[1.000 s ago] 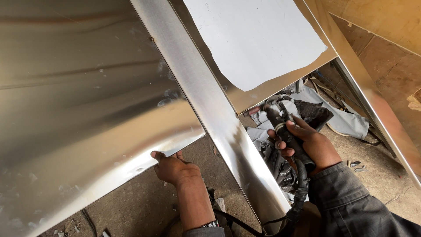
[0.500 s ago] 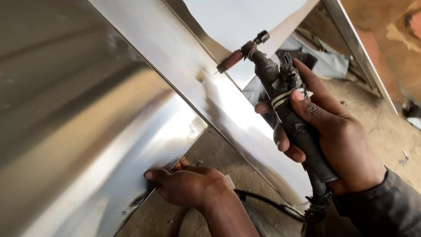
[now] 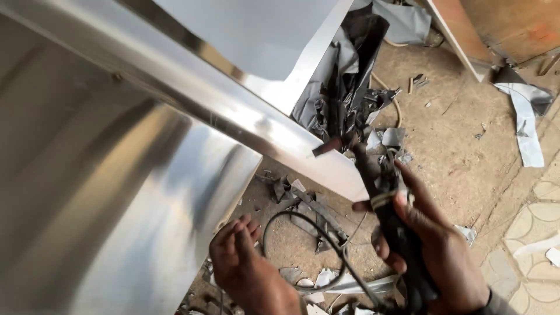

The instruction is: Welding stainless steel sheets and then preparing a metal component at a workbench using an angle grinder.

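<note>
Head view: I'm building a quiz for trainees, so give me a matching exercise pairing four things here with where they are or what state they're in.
Things:
1. welding torch
2. left hand
3. black cable
4. crumpled black plastic

Places or states:
A. looped over the dirt floor
B. gripped in the right hand
C. at the lower edge of the curved steel sheet
D. heaped beyond the torch tip

Pairs: 1-B, 2-C, 3-A, 4-D
</note>
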